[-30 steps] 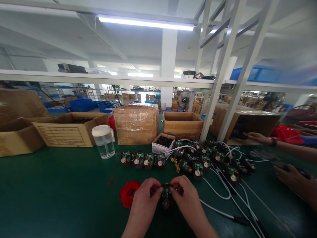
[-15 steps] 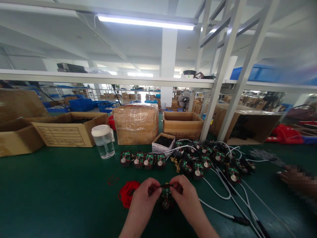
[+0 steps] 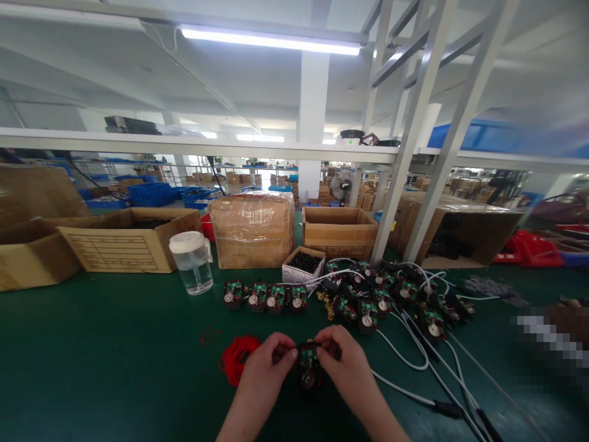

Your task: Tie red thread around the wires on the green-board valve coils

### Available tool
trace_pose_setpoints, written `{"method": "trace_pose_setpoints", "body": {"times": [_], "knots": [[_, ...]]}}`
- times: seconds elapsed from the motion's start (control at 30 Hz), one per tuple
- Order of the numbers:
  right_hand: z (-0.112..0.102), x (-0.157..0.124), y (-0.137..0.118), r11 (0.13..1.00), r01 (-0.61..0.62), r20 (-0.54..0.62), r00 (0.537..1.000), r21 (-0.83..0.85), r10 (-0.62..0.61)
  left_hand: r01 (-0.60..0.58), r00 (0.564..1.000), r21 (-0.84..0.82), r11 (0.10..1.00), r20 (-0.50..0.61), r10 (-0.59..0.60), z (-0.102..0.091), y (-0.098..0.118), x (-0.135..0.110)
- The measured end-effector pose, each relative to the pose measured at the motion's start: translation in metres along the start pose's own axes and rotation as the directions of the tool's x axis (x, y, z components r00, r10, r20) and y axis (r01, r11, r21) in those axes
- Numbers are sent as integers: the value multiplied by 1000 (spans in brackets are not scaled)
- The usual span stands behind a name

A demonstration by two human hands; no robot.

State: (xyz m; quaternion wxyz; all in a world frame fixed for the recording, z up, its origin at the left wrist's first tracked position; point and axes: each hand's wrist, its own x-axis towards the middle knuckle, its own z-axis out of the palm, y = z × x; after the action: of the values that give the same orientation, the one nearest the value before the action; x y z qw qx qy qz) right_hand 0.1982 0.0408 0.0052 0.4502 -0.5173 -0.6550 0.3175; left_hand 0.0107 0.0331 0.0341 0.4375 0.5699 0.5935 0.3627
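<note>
A small black device with a green circuit board [image 3: 309, 363] is in front of me, a pale round disc near its lower end. My left hand [image 3: 271, 362] pinches with thumb and forefinger at its upper left corner. At the upper right corner, my right hand [image 3: 338, 353] is closed in a similar pinch. Whether a smaller part sits between the fingertips is too dark to tell. Left of my left hand lies a bundle of red wire [image 3: 238, 359], with a thin loose red loop [image 3: 210, 334] beyond it.
Several similar devices [image 3: 276, 299] stand in a row ahead; more lie heaped at right with white cables [image 3: 409, 362]. Brass parts [image 3: 327, 305], a small box of black pieces [image 3: 304, 264], a water jug [image 3: 192, 264] and cardboard boxes [image 3: 252, 233] are behind. A blurred co-worker's arm [image 3: 565, 331] is at far right.
My left hand has shifted slightly left, and the dark strip seen between my fingertips is less distinct. My right hand stays nearly in place. The co-worker's arm at right has moved.
</note>
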Motion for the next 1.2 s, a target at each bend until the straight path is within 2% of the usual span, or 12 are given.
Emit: {"method": "trace_pose_setpoints", "body": {"times": [0.13,0.33,0.5,0.63,0.77,0.83,1.2], "knots": [[2,1,2,1000,12,-4,1000,-16,-12,13,1000,-12,1000,-12,-13,3,-1,0],[4,3,0,995,50,-35,998,-82,-52,-8,998,81,997,-63,13,8,2,-2],[4,3,-5,995,44,-36,998,-88,-48,-107,988,124,986,-94,119,6,2,-2],[1,4,-6,1000,8,-2,1000,-11,-8,-133,989,128,983,-45,140,5,5,2],[-7,7,-3,979,-133,55,991,157,126,-118,992,127,985,-20,122,7,10,3],[-10,8,-2,965,-181,66,983,188,171,-107,994,122,987,-18,110,7,12,1],[-2,6,4,978,-135,86,989,158,123,-124,990,180,976,-36,133,12,22,5]]}}
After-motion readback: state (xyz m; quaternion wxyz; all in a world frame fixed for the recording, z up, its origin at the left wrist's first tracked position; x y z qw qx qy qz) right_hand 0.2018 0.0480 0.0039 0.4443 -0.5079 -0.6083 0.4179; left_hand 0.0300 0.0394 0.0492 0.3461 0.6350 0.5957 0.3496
